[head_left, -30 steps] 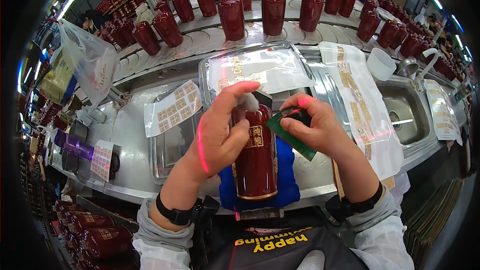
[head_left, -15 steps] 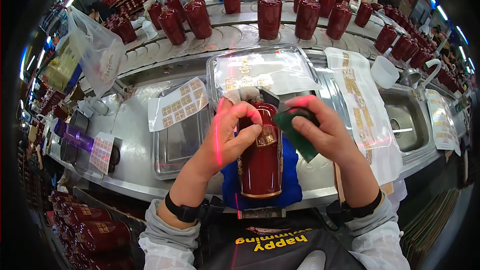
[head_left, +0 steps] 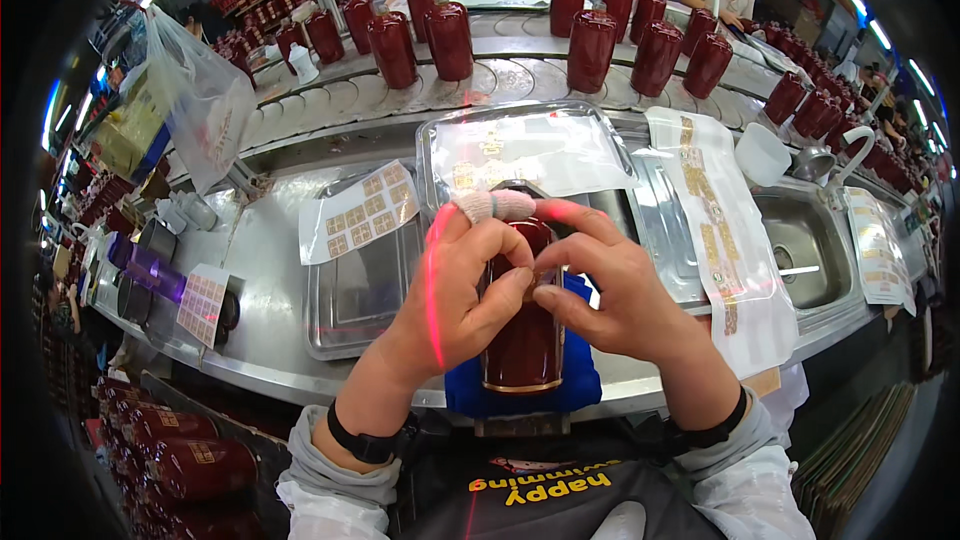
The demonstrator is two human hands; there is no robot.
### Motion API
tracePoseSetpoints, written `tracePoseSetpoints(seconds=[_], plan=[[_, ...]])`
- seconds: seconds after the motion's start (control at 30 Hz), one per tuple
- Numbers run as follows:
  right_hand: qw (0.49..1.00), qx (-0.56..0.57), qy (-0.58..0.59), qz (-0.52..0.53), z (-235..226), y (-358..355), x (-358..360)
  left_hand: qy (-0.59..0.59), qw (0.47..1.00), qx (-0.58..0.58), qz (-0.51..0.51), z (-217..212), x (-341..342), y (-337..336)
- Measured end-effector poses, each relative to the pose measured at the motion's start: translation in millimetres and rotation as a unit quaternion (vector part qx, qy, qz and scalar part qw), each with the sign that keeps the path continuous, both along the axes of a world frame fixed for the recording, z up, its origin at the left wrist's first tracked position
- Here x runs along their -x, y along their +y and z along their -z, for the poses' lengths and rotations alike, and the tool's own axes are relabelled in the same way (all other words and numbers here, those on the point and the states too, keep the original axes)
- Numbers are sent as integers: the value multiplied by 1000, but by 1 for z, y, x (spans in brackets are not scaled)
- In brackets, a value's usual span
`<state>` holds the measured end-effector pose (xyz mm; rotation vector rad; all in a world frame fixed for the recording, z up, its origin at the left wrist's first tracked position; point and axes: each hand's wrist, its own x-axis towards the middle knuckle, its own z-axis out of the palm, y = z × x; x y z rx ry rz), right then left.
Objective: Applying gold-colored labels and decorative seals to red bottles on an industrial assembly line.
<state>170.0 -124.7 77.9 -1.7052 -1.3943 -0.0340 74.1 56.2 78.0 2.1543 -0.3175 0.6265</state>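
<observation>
A dark red bottle [head_left: 523, 355] with gold trim lies on a folded blue cloth [head_left: 583, 380], its base toward me. Over its upper half, my left hand [head_left: 462, 285] and my right hand [head_left: 615, 290] meet with thumbs and forefingers pinched close together. A white knitted cover [head_left: 495, 205] sits on a finger of my left hand. My fingers hide the place on the bottle where they meet, and what they pinch cannot be made out.
Several red bottles [head_left: 592, 52] stand on the curved conveyor [head_left: 510, 80] ahead. Gold sticker sheets [head_left: 360, 212] lie left on a metal tray [head_left: 365, 310]; more sheets [head_left: 722, 230] lie right, beside a sink [head_left: 800, 240]. A plastic bag [head_left: 200, 100] hangs at left.
My right hand has moved left to join my left hand over the bottle. The dark green flat piece it held is out of sight. The conveyor bottles have shifted right.
</observation>
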Motion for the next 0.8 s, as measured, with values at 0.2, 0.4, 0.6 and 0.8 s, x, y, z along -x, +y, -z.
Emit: tracePoseSetpoints(seconds=[0.2, 0.4, 0.6, 0.8], plan=[[995, -32, 86, 29, 7, -1, 4, 85, 991, 103, -3, 6, 10, -11], [994, -42, 81, 55, 9, -13, -2, 73, 992, 91, -39, 14, 9, -13], [991, -32, 107, 78, -5, -19, 1, 42, 993, 107, -33, 14, 6, -20], [997, -40, 51, 31, 0, -24, -8, 0, 997, -37, -66, 8, 4, -24]])
